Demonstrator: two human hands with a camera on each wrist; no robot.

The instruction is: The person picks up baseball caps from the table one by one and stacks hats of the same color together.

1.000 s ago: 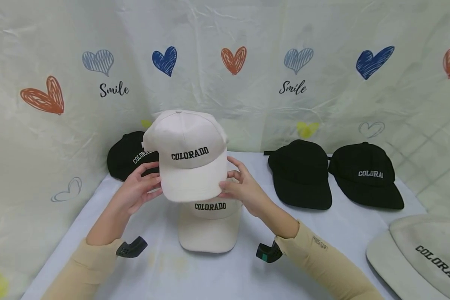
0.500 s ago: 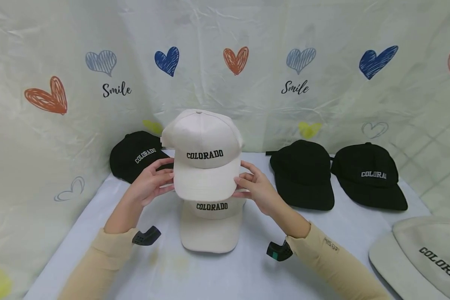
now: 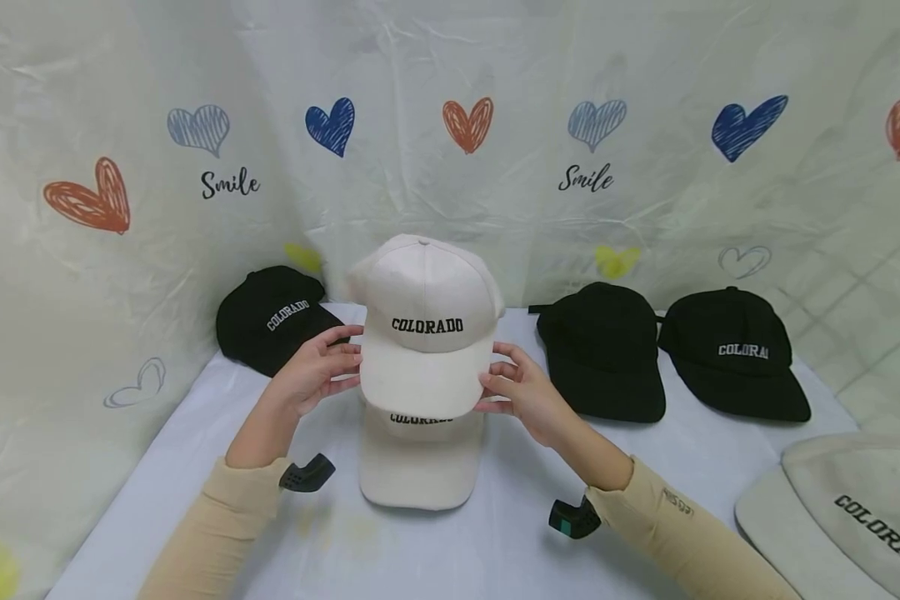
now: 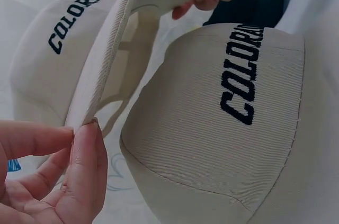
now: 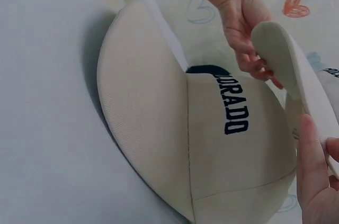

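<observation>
Between both hands a cream baseball cap (image 3: 427, 333) lettered COLORADO is held up, brim toward me. My left hand (image 3: 318, 371) pinches the left edge of its brim, and my right hand (image 3: 521, 387) pinches the right edge. Just below, a second cream baseball cap (image 3: 420, 467) rests on the table, its crown largely covered by the held one in the head view. In the left wrist view, thumb and fingers (image 4: 87, 166) close on the brim (image 4: 106, 60), with a gap between it and the lower cap (image 4: 212, 107). The right wrist view shows the lower cap's brim (image 5: 143, 91) lying on the cloth.
A black cap (image 3: 273, 321) sits at the back left. Two more black caps, one plain-fronted (image 3: 603, 350) and one lettered (image 3: 735, 354), stand at the back right. Another cream cap (image 3: 855, 517) lies at the near right. A white cloth (image 3: 420, 558) covers the table before a heart-printed curtain (image 3: 525, 208).
Both hands have carried the held cap to the right and, lately, slightly down, so it now lines up over the lower cap and partly covers its lettering. The other caps stay put.
</observation>
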